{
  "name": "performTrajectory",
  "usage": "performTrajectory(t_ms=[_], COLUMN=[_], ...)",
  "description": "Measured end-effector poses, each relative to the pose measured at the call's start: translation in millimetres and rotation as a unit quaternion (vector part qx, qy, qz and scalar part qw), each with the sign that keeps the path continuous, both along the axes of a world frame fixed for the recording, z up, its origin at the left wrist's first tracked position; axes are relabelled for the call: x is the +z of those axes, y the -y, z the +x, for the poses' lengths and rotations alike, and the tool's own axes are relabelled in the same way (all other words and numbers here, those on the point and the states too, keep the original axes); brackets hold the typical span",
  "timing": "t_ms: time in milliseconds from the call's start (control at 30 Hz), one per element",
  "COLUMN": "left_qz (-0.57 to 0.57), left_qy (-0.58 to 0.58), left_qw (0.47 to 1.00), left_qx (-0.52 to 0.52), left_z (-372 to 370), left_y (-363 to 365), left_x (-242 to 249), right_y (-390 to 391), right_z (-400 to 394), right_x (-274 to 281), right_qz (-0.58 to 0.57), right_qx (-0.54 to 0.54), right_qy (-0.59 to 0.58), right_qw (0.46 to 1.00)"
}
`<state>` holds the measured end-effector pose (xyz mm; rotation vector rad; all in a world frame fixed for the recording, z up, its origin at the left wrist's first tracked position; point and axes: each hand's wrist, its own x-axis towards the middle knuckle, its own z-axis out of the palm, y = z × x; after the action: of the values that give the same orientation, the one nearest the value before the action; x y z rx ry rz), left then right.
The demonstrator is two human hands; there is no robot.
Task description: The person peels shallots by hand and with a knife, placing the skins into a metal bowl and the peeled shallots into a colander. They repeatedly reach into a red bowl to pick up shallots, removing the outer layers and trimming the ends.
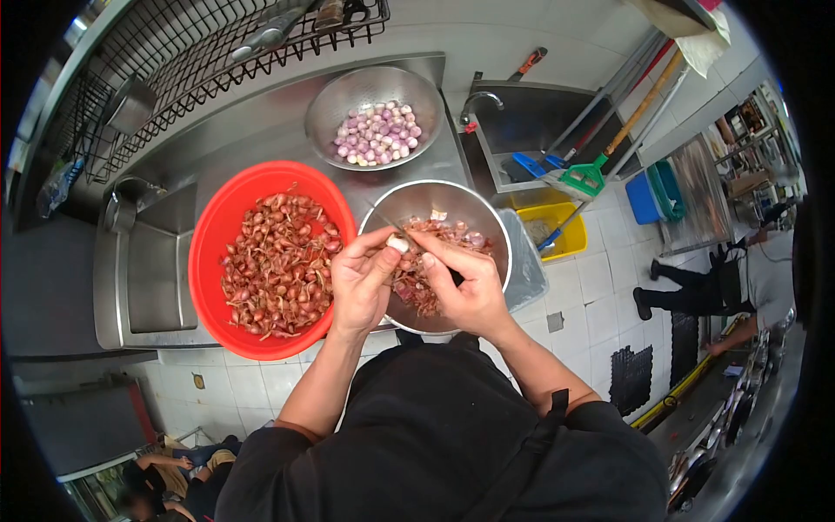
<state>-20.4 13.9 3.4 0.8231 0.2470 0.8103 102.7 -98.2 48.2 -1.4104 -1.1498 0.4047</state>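
Above a metal bowl [500, 230] of shallot skins, my left hand [361, 274] pinches a pale shallot [398, 244] between thumb and fingers. My right hand [465, 283] is closed around a small knife [383, 215], its blade pointing up and left beside the shallot. To the left stands a red basin [204, 261] with many unpeeled shallots [283, 261]. Behind the bowl, a metal colander [322, 122] holds peeled purple-white shallots [378, 133].
A sink [161, 270] is at the left and another sink [522, 130] at the back right. A wire rack [200, 61] hangs above. Brooms, a yellow tub [565, 230] and a blue bin [642, 198] are on the right. Other people are at far right and lower left.
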Motion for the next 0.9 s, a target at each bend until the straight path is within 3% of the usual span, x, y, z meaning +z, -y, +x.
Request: performTrajectory(t_ms=[233, 300, 433, 500, 633, 700, 800, 833, 900], left_qz=[0.008, 0.007, 0.018, 0.02, 0.044, 0.045, 0.031, 0.004, -0.023], left_qy=[-0.005, -0.011, -0.031, -0.029, -0.034, -0.035, -0.02, -0.026, -0.032], left_qw=[0.999, 0.999, 0.999, 0.999, 0.998, 0.998, 0.998, 0.998, 0.998], left_qx=[-0.042, -0.046, -0.022, -0.019, -0.042, -0.037, -0.048, -0.052, -0.056], left_z=[-1, -1, -2, -3, -4, -4, -5, -4, -3], left_y=[-4, -4, -4, -6, -10, -11, -13, -14, -13], left_x=[8, 9, 3, 2, 3, 4, 7, 11, 11], right_y=[2, 3, 0, -1, -3, -2, -1, -3, -6], right_z=[2, -2, -2, -2, 1, 1, 7, 6, 3], right_x=[4, 6, 0, -1, -9, -6, -2, -2, -5], right_qz=[-0.005, -0.027, -0.028, -0.043, -0.015, -0.065, -0.146, -0.145, -0.028], right_qx=[0.006, 0.048, 0.037, 0.053, 0.054, 0.041, 0.029, 0.03, 0.046], right_qy=[-0.023, -0.111, -0.063, -0.133, -0.14, -0.252, -0.278, -0.278, -0.179], right_qw=[1.0, 0.992, 0.997, 0.989, 0.989, 0.965, 0.949, 0.949, 0.982])
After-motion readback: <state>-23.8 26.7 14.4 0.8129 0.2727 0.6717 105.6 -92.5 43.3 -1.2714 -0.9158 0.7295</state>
